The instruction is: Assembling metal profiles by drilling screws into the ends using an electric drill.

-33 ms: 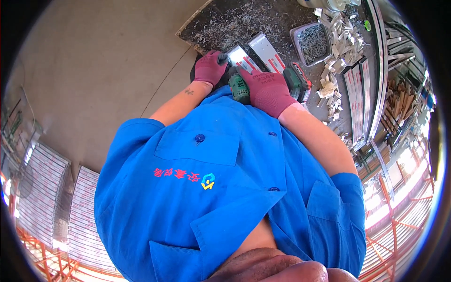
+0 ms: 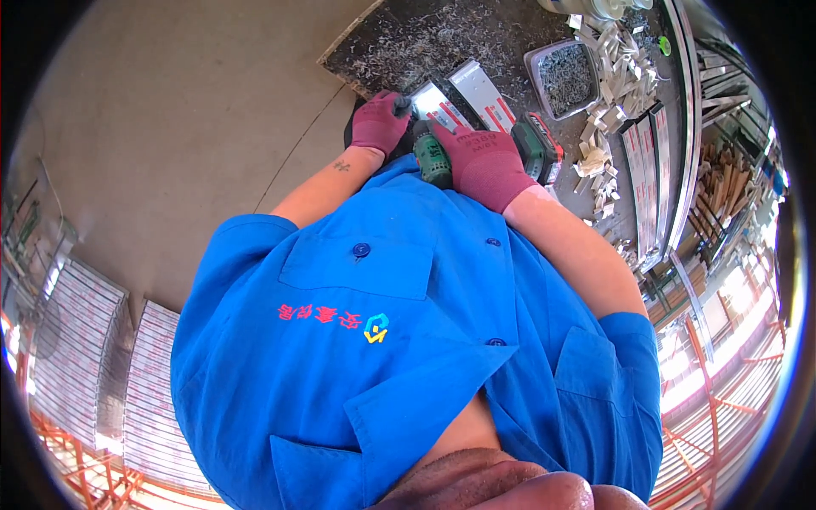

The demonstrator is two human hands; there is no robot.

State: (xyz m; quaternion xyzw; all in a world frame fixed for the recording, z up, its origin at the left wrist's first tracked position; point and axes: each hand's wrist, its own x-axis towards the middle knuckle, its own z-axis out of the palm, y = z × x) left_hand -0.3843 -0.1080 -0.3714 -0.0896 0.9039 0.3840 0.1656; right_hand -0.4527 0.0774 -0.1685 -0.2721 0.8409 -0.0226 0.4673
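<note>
My left hand (image 2: 380, 121), in a maroon glove with dark fingertips, is closed beside the left end of a silver metal profile (image 2: 438, 106) that has red-and-white tape along it. What its fingers hold, if anything, is hidden. My right hand (image 2: 486, 160), in a matching glove, wraps round the grip of a green cordless drill (image 2: 433, 156). The drill's head lies close to my body, and its red-and-black battery (image 2: 551, 151) sticks out on the far side of the hand. Just right of the first profile lies a second silver profile (image 2: 481, 95). The drill's tip cannot be made out.
Metal shavings (image 2: 425, 47) litter the dark worktable (image 2: 510, 25). A clear plastic tub (image 2: 564, 78) of small metal fasteners stands there, beside a heap of cut metal pieces (image 2: 619, 72). Long taped profiles (image 2: 648, 174) lie at the right edge. Stacked profiles (image 2: 78, 340) stand at the lower left.
</note>
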